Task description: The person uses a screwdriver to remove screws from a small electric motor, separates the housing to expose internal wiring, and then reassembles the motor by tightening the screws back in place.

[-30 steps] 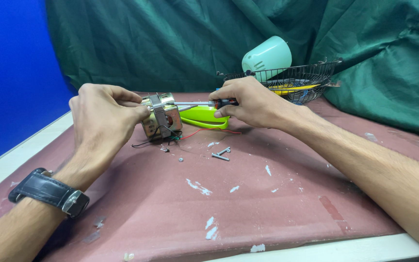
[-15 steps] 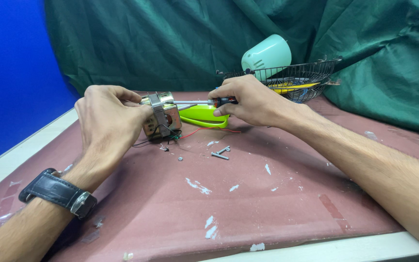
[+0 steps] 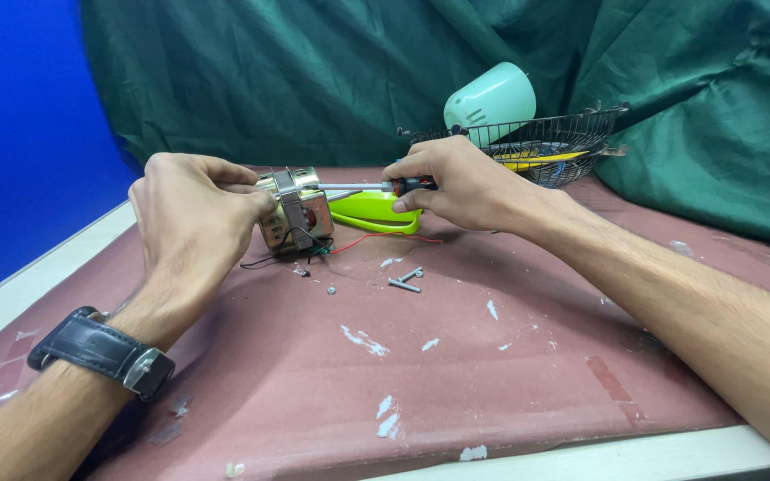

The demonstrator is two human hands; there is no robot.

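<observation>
A small metal electric motor with red, black and green wires stands on the reddish table. My left hand grips the motor from its left side. My right hand is closed on the dark handle of a screwdriver, whose silver shaft points left into the motor's top. A black watch sits on my left wrist.
A lime-green plastic part lies just behind the motor. Loose screws rest on the table in front of it. At the back right, a wire basket holds a mint-green cover and a yellow item. Green cloth hangs behind.
None of the objects has shifted noticeably; my left hand and forearm have moved slightly, still gripping the motor, and the screwdriver stays against it.
</observation>
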